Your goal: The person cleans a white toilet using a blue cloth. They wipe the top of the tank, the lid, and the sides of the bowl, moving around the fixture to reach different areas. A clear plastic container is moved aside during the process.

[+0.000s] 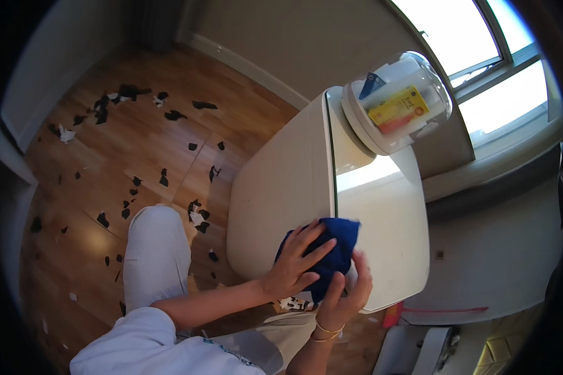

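Note:
A dark blue cloth (340, 243) lies bunched over the upper edge of a cream-white cabinet (281, 173), draped across its side and glossy top. My left hand (295, 262) presses the cloth against the cabinet side, fingers spread over it. Beside the cloth's lower right edge is my right hand (349, 290), slightly blurred, with a gold-coloured bracelet at the wrist. Its thumb and fingers are apart, and the thumb is close to the cloth. Whether the thumb touches it cannot be told. The cloth's underside is hidden.
A clear-domed container (399, 103) with a yellow packet (399, 110) inside stands on the cabinet's far end. Torn black and white scraps (126, 91) litter the wooden floor (159, 140). My bent knee (157, 248) is left of the cabinet. A window (455, 33) is beyond.

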Demonstrator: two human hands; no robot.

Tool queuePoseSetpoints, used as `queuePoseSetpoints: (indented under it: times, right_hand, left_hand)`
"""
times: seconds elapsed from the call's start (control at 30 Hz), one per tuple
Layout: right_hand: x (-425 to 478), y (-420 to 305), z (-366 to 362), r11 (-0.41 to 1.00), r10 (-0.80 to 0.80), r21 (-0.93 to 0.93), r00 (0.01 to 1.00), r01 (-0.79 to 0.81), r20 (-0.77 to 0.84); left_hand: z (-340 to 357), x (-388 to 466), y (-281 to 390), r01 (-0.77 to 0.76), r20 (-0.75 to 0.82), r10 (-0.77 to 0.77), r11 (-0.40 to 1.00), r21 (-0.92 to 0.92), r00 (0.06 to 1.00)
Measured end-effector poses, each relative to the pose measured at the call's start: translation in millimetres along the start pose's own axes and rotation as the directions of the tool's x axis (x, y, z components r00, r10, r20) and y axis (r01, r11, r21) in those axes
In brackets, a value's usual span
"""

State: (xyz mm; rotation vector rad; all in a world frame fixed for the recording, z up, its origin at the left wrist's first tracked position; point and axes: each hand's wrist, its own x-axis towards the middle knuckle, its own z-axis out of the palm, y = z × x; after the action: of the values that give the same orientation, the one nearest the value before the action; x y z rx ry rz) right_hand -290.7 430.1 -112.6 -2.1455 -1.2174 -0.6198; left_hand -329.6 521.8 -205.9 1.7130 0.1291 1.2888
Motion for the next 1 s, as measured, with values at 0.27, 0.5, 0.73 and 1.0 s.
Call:
queuePoseSetpoints:
  times: [0.27,0.5,0.73,1.0]
  right_hand:
    - [31,-38,50,0.92,0.186,-0.371,0.974,-0.127,0.127]
    - [85,-62,131,0.839,0.048,-0.541,0.982,0.059,0.181]
    - [103,-53,172,0.596,-0.047,-0.798,0.996,0.088,0.074]
    - [100,-47,182,0.444,-0.099,-0.893,0.995,0.071,0.03]
  left_hand:
    - [-4,55,-37,0.065,0.009,-0.065,0.997,0.053,0.998]
    - [-12,163,-127,0.114,-0.222,-0.079,0.982,0.149,0.972]
    - [-19,205,-192,0.07,-0.358,-0.01,0.985,0.156,0.934]
    - [-23,136,-221,0.359,-0.337,-0.314,0.93,0.078,0.887]
